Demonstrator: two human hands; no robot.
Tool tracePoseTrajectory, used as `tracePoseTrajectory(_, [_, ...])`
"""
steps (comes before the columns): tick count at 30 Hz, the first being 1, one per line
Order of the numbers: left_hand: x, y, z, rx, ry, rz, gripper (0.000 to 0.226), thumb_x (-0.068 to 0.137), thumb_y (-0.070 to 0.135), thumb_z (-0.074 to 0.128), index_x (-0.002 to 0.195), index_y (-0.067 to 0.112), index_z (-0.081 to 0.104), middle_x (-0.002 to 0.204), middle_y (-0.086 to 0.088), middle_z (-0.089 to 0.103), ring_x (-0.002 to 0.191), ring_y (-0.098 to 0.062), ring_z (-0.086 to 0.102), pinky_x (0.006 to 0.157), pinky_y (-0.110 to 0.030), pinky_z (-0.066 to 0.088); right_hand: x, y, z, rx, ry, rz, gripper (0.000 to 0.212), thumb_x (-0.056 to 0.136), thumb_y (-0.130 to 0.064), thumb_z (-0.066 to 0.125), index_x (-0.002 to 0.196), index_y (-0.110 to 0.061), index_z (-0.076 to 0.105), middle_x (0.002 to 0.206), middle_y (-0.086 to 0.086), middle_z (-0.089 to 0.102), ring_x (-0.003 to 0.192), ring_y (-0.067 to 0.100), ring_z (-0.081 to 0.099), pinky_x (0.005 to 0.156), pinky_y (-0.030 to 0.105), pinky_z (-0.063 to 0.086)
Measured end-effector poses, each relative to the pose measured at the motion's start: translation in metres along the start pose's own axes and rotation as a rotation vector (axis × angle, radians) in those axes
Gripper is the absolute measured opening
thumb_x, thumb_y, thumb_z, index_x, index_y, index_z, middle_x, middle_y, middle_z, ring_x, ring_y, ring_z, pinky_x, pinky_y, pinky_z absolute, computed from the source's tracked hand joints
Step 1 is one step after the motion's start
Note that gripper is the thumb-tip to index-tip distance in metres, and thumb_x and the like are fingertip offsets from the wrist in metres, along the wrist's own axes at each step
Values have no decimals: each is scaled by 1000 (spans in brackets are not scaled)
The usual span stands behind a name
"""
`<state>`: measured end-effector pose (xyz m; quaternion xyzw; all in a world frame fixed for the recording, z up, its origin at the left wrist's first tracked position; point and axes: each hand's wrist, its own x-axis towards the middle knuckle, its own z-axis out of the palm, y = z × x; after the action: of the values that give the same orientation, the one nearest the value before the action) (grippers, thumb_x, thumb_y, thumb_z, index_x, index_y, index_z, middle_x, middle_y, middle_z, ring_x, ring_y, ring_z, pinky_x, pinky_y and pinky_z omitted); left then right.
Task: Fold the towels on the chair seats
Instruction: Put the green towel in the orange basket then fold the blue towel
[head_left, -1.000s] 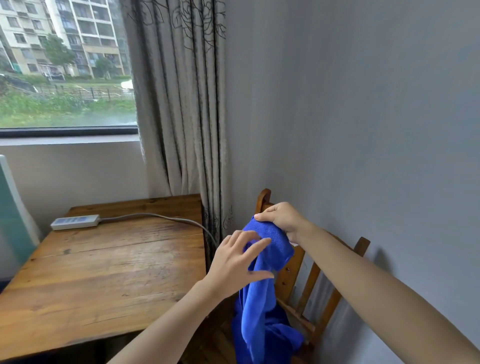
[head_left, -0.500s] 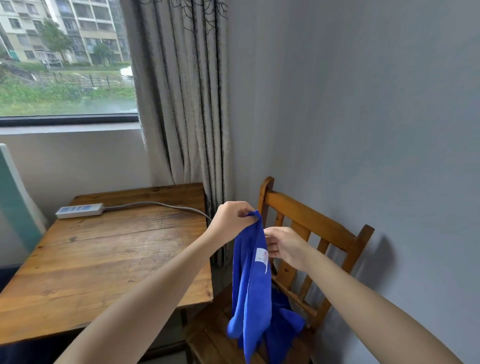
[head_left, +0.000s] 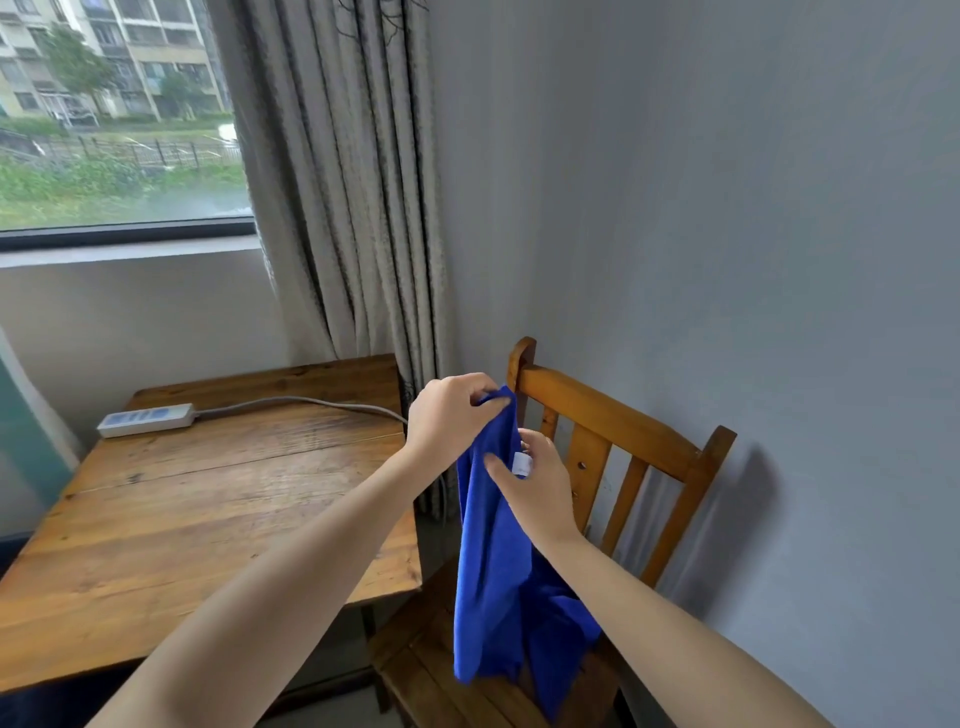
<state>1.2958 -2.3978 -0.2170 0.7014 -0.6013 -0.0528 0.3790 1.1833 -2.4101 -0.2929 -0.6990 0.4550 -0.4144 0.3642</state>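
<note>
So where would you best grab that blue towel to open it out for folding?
Probably by its top corners. The blue towel hangs limp in folds, its lower end bunched on the chair seat, so only the upper edge is free. The left hand pinches the top corner; the right hand, coming from the chair side by the white label, could slide along that edge to the next.
</note>
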Motion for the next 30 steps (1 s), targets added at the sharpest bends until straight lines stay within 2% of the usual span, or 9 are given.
tracePoseTrajectory(3, [-3,-6,-3,-58,22,-38,22,92,23,54,105,12,68,100,-7,70,95,-20,60,81,-32,49,10,14,2,-187,-10,21,20,94,-21,50,104,-7,60,96,2,61,83,8,51,62,0,33])
tracePoseTrajectory(5, [-5,-12,-6,-120,52,-82,22,92,20,54,108,12,68,101,-9,69,98,-22,60,85,-37,50,11,27,-4,-231,-21,75,18,94,-18,49,97,-5,62,88,3,59,80,12,52,57,6,34])
tracePoseTrajectory(10, [-5,-40,-15,-202,129,-158,19,92,16,54,103,12,69,91,-7,68,88,-19,59,73,-33,49,10,59,-20,-286,-57,279,15,92,-19,53,96,-10,64,94,6,66,85,20,60,70,24,47])
tracePoseTrajectory(14, [-5,-56,-26,-308,195,-191,12,90,11,55,91,9,67,73,0,61,73,-15,56,62,-27,44,9,74,-39,-318,-72,351,8,92,-17,52,87,-14,57,87,3,62,80,17,57,62,21,45])
tracePoseTrajectory(17, [-3,-67,-35,-446,214,-236,12,89,7,56,82,14,62,72,0,61,74,-17,57,65,-32,47,14,77,-57,-362,-78,386,4,92,-13,53,90,-14,57,93,4,63,82,16,56,59,20,44])
tracePoseTrajectory(20, [0,-73,-45,-552,205,-298,20,90,5,55,75,18,60,73,-2,60,71,-12,56,64,-29,48,28,69,-77,-386,-61,356,12,90,-9,54,99,-6,62,100,9,65,83,16,55,65,23,44])
tracePoseTrajectory(24, [4,-80,-57,-596,189,-286,21,90,3,55,75,15,63,71,0,63,68,-8,57,64,-22,47,55,41,-108,-364,88,246,18,89,-6,54,102,-1,65,101,13,66,84,18,53,73,26,41])
tracePoseTrajectory(26, [9,-84,-63,-616,193,-273,23,89,3,56,73,17,65,64,7,66,63,-4,59,64,-22,48,71,23,-123,-297,194,199,18,88,-4,54,101,1,67,98,15,66,84,21,54,73,27,40])
tracePoseTrajectory(30, [22,-73,-76,-642,218,-219,24,90,5,56,73,20,65,54,19,65,53,6,58,54,-9,44,93,-18,-147,-151,331,99,14,85,-4,60,95,1,69,86,8,63,85,25,59,72,27,41])
